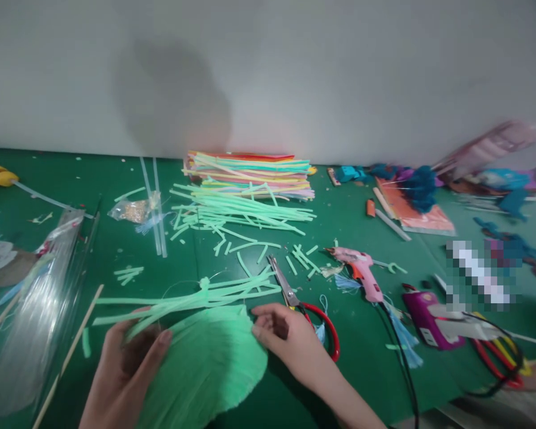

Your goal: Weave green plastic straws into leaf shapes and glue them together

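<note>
A rounded sheet of pale green crepe paper (205, 369) lies low in the middle of the green desk (339, 220), gathered into fine folds; the left hand (125, 372) pinches its left edge with thumb over the paper and fingers curled behind it, while the right hand (290, 342) grips its right rim between fingertips, so both hands are closed on the paper; a bundle of long green strips (192, 298), knotted near the middle, lies just above the paper and touches its upper edge.

The paper looks thin and soft; I judge that a pull from both sides at once could tear it or flatten the folds; the loose strips could also be dragged along and tangle.

Red-handled scissors (308, 313) lie open just beside the right hand, blades pointing away, so a sideways sweep of that hand could catch them; a pink glue gun (361, 274) with its black cord sits further right among clutter; cut green bits (232, 226) and a stack of coloured sheets (250, 173) fill the far side toward the wall; clear plastic sleeves (36, 310) and a thin wooden stick (71, 351) crowd the left; open room is small, mostly the strip of desk at the near edge between the forearms.
</note>
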Tool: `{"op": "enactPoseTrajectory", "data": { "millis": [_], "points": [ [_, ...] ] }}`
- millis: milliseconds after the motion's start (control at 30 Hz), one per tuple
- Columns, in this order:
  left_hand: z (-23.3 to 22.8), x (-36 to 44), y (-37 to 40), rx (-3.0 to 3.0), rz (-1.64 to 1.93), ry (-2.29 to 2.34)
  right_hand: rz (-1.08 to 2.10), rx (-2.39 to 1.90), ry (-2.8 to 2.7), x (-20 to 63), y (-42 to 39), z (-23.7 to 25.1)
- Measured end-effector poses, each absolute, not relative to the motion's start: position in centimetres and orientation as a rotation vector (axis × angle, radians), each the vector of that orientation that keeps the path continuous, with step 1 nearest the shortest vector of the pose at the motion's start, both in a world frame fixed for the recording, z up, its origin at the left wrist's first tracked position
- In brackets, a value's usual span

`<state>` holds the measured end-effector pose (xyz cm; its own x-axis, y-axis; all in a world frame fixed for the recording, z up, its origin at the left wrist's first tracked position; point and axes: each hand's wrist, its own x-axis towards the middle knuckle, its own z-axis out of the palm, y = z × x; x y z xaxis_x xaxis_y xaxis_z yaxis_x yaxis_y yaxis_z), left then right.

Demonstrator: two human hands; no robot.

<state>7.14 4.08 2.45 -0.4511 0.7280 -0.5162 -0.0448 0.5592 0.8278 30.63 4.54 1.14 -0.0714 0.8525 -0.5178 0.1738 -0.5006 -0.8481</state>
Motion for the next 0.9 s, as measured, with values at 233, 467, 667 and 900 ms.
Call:
{"op": "enactPoseTrajectory", "data": {
  "millis": [233,467,667,900],
  "points": [
    [2.4,8.5,4.6,0.444,1.082,1.721,1.72,-1.468,-0.656,30.9,4.9,1.2],
    [2.3,8.6,4.7,0.499,1.108,1.738,1.663,-1.359,-0.487,30.0,5.7,1.2],
    [1.9,8.7,4.6,0.479,1.105,1.724,1.666,-1.336,-0.455,29.9,6.0,1.2],
    [1.8,8.9,4.6,0.47,1.182,1.738,1.609,-1.407,-0.504,29.6,6.1,1.3]
  ]
}}
